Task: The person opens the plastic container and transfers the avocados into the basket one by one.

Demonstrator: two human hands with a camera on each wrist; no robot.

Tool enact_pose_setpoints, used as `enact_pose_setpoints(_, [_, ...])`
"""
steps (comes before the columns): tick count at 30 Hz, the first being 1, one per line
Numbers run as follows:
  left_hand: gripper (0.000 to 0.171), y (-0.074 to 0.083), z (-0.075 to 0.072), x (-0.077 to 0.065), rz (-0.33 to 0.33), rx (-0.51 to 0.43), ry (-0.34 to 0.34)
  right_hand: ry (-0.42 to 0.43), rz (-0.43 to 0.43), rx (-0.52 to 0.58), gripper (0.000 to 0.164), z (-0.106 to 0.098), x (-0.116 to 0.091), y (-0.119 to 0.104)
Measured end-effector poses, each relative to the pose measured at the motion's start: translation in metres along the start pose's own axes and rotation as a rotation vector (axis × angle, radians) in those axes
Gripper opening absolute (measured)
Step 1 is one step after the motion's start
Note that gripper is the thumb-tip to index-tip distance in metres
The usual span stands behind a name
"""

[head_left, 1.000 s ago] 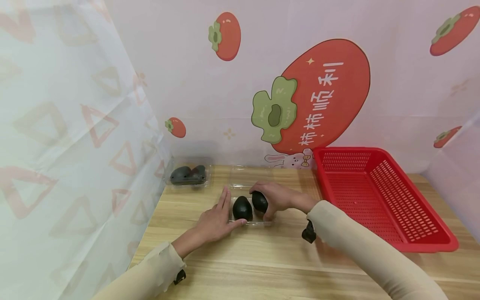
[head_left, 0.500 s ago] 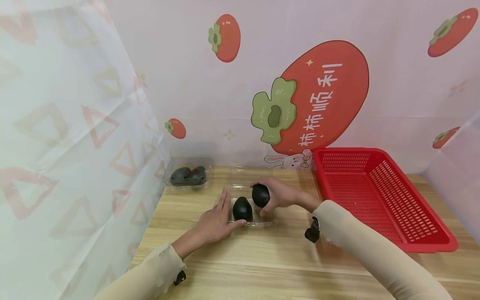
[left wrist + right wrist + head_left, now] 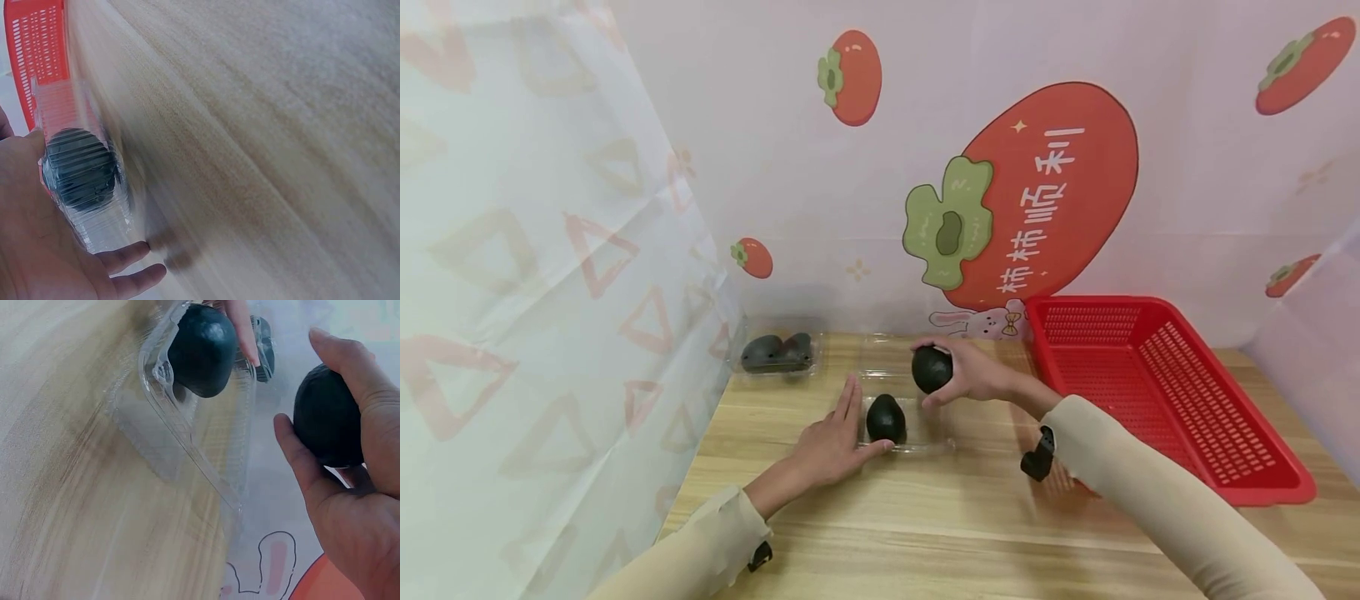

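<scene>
My right hand grips a dark avocado between thumb and fingers, held up over the back part of an opened clear plastic clamshell box. A second dark avocado sits in the left side of that box; the right wrist view shows it resting inside the clear rim. My left hand lies with straight fingers along the box's left side, thumb at its front edge. In the left wrist view the avocado shows through the ribbed clear wall close to that palm.
At the back left stands another clear box, closed, with dark avocados inside. A large red perforated basket stands on the right of the wooden table. A printed sheet hangs behind.
My right hand has lifted the avocado out of the box's right side and moved it back and slightly right. My left hand has stayed at the box.
</scene>
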State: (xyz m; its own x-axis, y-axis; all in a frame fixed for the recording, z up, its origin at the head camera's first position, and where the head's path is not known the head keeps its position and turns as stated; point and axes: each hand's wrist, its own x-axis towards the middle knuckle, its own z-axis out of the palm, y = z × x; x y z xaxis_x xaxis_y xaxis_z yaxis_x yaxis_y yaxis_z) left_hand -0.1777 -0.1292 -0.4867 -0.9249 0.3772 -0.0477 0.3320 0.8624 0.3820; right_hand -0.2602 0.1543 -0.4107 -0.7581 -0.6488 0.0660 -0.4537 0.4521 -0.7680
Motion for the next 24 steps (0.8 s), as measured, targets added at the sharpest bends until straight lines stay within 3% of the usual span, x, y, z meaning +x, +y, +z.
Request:
enact_pose_setpoints(7, [0.115,0.000,0.001,0.001,-0.001,0.016,-0.002,0.047,0.091,0.023,0.080,-0.009,-0.005,-0.002])
enact_pose_setpoints(24, [0.115,0.002,0.000,-0.001,0.005,0.010,0.016,0.121,0.077,0.128,0.081,-0.034,-0.015,0.001])
